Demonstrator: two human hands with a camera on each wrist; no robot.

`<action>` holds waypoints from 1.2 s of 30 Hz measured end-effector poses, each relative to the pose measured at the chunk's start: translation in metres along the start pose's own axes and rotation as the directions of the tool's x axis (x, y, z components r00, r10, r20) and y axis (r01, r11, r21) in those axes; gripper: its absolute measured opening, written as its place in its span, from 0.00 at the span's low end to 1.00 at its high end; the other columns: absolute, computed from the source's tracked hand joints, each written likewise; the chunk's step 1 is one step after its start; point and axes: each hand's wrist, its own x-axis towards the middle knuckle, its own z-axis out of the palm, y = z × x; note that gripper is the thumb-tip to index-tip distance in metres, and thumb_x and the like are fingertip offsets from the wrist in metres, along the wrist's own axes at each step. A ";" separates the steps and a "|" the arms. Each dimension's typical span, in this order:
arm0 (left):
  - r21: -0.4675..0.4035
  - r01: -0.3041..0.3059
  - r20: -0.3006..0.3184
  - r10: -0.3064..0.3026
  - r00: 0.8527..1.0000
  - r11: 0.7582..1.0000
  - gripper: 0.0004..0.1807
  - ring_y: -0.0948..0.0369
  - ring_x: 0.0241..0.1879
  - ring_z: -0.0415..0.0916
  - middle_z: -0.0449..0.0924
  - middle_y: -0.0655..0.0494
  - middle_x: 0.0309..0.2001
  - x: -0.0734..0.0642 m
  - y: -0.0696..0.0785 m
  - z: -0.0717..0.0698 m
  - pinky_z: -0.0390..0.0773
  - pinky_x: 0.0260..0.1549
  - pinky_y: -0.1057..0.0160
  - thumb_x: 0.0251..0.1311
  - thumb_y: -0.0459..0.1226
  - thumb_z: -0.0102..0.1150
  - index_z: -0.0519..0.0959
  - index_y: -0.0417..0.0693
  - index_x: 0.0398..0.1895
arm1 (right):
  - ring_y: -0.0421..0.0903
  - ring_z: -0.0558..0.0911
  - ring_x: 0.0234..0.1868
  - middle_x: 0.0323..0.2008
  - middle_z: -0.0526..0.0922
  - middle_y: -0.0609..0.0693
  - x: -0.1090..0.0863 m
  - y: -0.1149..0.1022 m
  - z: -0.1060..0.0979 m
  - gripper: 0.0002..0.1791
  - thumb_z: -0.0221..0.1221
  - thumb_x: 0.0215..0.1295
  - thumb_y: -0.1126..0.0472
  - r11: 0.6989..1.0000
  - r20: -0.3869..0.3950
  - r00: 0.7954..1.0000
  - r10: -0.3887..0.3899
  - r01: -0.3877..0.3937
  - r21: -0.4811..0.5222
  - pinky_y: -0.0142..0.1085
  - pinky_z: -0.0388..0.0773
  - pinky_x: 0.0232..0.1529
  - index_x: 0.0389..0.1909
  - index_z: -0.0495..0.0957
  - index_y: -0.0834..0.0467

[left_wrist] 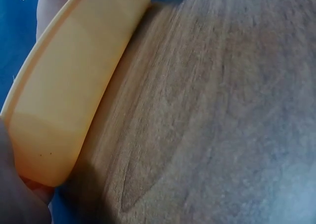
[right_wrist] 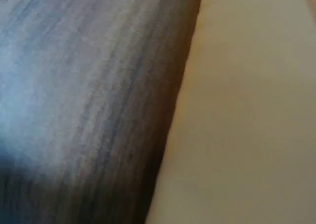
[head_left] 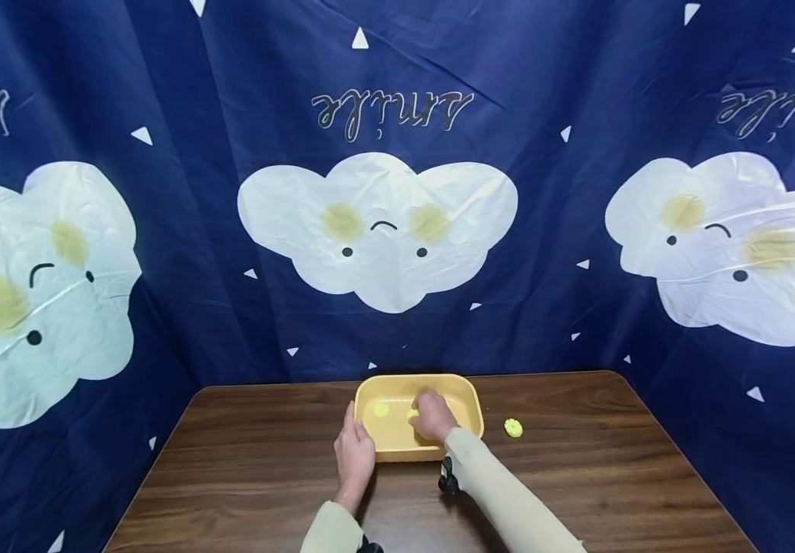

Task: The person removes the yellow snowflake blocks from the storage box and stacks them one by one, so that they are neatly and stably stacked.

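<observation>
While our sleeves (head_left: 508, 491) are slanting across the near part of the table (head_left: 245, 461), we are resting our left hand (head_left: 354, 457), its fingers straight, along the left wall of the tray (head_left: 411, 455); one disc (head_left: 513, 428) is lying on the table, just beside the tray's right end; with our right hand (head_left: 433, 418) inside the tray, we are pinching a second disc (head_left: 412, 413) between thumb and curled fingers; a third disc (head_left: 381, 410) is lying left of it on the tray's floor; beyond the table a curtain (head_left: 549, 330) is hanging, and its clouds (head_left: 379, 196) are showing upside down.
</observation>
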 end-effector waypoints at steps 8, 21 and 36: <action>0.005 0.006 -0.014 -0.006 1.000 1.000 0.26 0.37 0.60 0.76 0.77 0.33 0.63 -0.001 0.002 0.001 0.73 0.60 0.38 0.72 0.30 0.47 0.68 0.41 0.73 | 0.41 0.51 0.22 0.16 0.48 0.42 0.001 0.001 -0.009 0.32 0.72 0.51 0.67 1.000 0.043 0.999 -0.018 0.018 0.009 0.32 0.50 0.26 0.09 0.54 0.53; 0.012 0.042 -0.001 -0.042 0.999 0.999 0.27 0.38 0.61 0.76 0.76 0.34 0.63 -0.002 0.004 -0.002 0.75 0.59 0.39 0.72 0.30 0.45 0.67 0.42 0.74 | 0.40 0.76 0.27 0.26 0.80 0.47 -0.005 0.006 -0.020 0.10 0.71 0.53 0.68 0.986 0.026 0.999 -0.021 0.016 0.165 0.33 0.74 0.30 0.31 0.78 0.60; 0.032 0.011 0.008 -0.012 1.000 0.999 0.28 0.37 0.58 0.77 0.78 0.30 0.60 0.000 0.005 -0.006 0.76 0.57 0.39 0.69 0.28 0.46 0.68 0.40 0.73 | 0.46 0.84 0.28 0.29 0.88 0.54 -0.019 0.067 -0.120 0.05 0.67 0.62 0.66 0.847 -0.131 0.976 0.176 -0.082 0.526 0.41 0.85 0.31 0.36 0.85 0.64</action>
